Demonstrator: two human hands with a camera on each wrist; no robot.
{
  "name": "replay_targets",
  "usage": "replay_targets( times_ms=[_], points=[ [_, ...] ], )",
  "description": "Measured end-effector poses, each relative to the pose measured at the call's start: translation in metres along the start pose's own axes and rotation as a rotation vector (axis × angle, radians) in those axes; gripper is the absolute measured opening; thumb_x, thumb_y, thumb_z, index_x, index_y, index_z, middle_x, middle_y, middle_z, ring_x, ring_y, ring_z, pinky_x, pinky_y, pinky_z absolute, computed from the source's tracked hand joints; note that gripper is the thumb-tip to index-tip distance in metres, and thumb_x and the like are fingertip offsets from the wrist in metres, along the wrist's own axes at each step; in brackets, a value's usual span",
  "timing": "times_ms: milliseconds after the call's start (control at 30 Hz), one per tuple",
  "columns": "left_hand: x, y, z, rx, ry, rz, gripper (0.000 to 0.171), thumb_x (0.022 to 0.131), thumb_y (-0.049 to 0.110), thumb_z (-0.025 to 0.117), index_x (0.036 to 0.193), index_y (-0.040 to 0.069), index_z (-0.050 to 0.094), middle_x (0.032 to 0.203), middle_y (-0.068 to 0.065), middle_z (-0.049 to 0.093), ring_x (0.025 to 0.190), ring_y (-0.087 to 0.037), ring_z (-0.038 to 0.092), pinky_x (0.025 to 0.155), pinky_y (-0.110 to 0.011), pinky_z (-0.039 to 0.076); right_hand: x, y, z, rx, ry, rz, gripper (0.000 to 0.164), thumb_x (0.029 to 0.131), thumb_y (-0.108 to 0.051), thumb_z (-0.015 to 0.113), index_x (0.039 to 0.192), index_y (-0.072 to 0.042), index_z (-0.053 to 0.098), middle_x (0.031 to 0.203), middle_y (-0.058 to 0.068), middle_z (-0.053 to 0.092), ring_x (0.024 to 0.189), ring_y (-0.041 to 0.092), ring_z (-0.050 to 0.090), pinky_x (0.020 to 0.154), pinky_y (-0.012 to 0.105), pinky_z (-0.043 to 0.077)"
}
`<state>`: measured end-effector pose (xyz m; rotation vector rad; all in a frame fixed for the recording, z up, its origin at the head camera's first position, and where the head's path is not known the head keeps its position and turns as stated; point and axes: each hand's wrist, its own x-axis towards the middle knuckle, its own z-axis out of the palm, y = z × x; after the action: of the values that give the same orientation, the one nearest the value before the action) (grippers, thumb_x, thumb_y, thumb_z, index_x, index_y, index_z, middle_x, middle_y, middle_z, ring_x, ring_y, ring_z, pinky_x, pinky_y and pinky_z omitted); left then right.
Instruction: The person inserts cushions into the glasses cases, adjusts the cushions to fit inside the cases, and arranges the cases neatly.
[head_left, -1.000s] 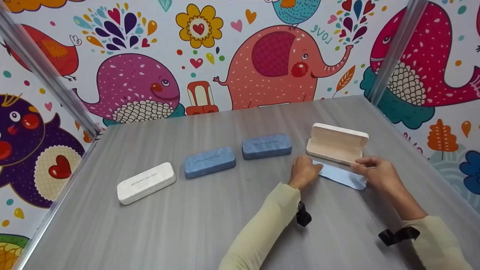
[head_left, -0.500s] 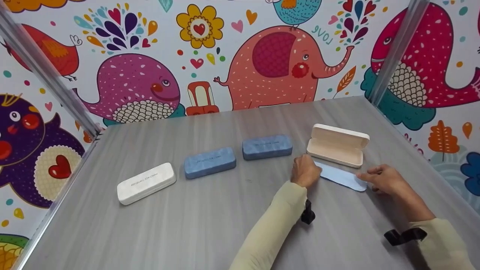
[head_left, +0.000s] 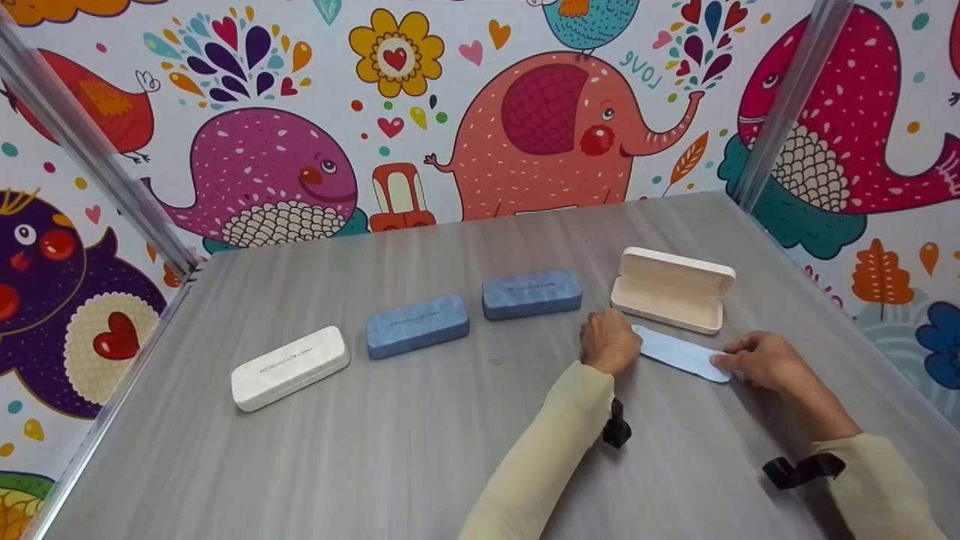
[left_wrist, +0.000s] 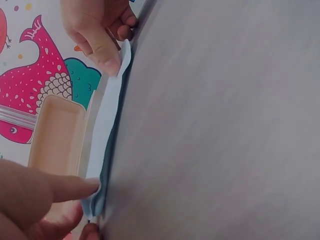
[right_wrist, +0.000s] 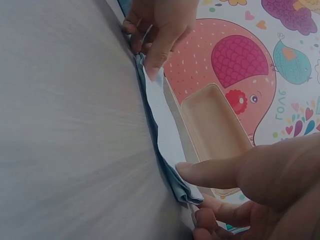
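Observation:
A light blue cloth [head_left: 679, 354], folded into a long narrow strip, lies on the table in front of an open white glasses case [head_left: 667, 291]. My left hand [head_left: 611, 343] pinches the strip's left end. At the other end, my right hand [head_left: 766, 365] has its thumb on top and fingers beneath, pinching the cloth. Stacked layers show along the edge of the cloth [right_wrist: 165, 120] in the right wrist view. The left wrist view shows the thumbs of both hands on its pale upper face. Behind it, the case's lid stands raised, with a bare beige inside.
Two closed blue glasses cases, one near the middle [head_left: 418, 325] and one farther right [head_left: 532, 294], stand left of the open case. A closed white glasses case [head_left: 291, 368] lies farther left. A patterned wall [head_left: 420, 112] borders the grey table [head_left: 360, 465] at the back.
My right hand has come down from near the open case's front edge to the cloth's right end. The left hand has shifted slightly right, staying on its end.

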<state>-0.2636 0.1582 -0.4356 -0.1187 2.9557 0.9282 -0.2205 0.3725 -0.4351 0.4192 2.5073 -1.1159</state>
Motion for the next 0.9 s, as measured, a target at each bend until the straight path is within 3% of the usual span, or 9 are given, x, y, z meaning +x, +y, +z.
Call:
replay_targets(
  times_ms=[167, 367, 467, 567, 733, 900],
  points=[
    [0.001, -0.001, 0.0, -0.01, 0.025, 0.013, 0.022, 0.09, 0.015, 0.071, 0.068, 0.013, 0.071, 0.082, -0.001, 0.073, 0.075, -0.014, 0.063, 0.071, -0.031, 0.054, 0.0, -0.001, 0.001, -0.009, 0.004, 0.015, 0.068, 0.089, -0.042, 0.075, 0.13, 0.005, 0.045, 0.104, 0.012, 0.054, 0.094, 0.025, 0.05, 0.072, 0.027, 0.046],
    [0.003, -0.003, -0.003, -0.085, -0.046, 0.008, 0.01, 0.092, 0.011, 0.07, 0.082, 0.01, 0.07, 0.077, 0.002, 0.063, 0.069, -0.012, 0.05, 0.068, -0.029, 0.049, -0.001, 0.001, 0.002, -0.058, 0.002, -0.009, 0.056, 0.09, -0.043, 0.073, 0.118, 0.002, 0.056, 0.093, 0.008, 0.056, 0.09, 0.023, 0.052, 0.07, 0.027, 0.046],
    [0.004, -0.005, -0.005, -0.11, -0.093, -0.002, 0.012, 0.092, 0.009, 0.069, 0.08, 0.01, 0.068, 0.072, 0.003, 0.054, 0.068, -0.012, 0.045, 0.066, -0.029, 0.044, -0.002, 0.0, 0.002, -0.059, -0.002, -0.017, 0.049, 0.091, -0.043, 0.072, 0.112, 0.0, 0.059, 0.09, 0.006, 0.055, 0.088, 0.022, 0.052, 0.069, 0.027, 0.045],
    [0.006, -0.007, -0.007, -0.137, -0.118, -0.007, 0.024, 0.093, 0.012, 0.068, 0.069, 0.011, 0.064, 0.066, 0.004, 0.046, 0.066, -0.013, 0.042, 0.061, -0.028, 0.038, -0.002, -0.001, 0.001, -0.05, -0.006, -0.024, 0.044, 0.093, -0.041, 0.07, 0.109, -0.002, 0.06, 0.089, 0.005, 0.055, 0.088, 0.021, 0.052, 0.07, 0.028, 0.045],
    [0.013, -0.012, -0.009, -0.247, -0.145, -0.009, 0.049, 0.092, 0.011, 0.066, 0.051, 0.015, 0.039, 0.052, 0.006, 0.032, 0.051, -0.012, 0.034, 0.048, -0.026, 0.026, 0.001, -0.002, -0.002, -0.031, -0.01, -0.041, 0.044, 0.095, -0.041, 0.067, 0.111, -0.001, 0.059, 0.092, 0.006, 0.055, 0.09, 0.022, 0.05, 0.071, 0.028, 0.043],
    [0.021, -0.012, -0.013, -0.365, -0.188, 0.016, 0.055, 0.091, 0.008, 0.062, 0.046, 0.016, 0.031, 0.042, 0.007, 0.027, 0.038, -0.01, 0.026, 0.039, -0.025, 0.019, 0.005, -0.003, -0.005, 0.039, -0.017, -0.06, 0.044, 0.096, -0.04, 0.063, 0.113, 0.001, 0.056, 0.1, 0.005, 0.057, 0.093, 0.019, 0.053, 0.073, 0.024, 0.05]
  ],
)
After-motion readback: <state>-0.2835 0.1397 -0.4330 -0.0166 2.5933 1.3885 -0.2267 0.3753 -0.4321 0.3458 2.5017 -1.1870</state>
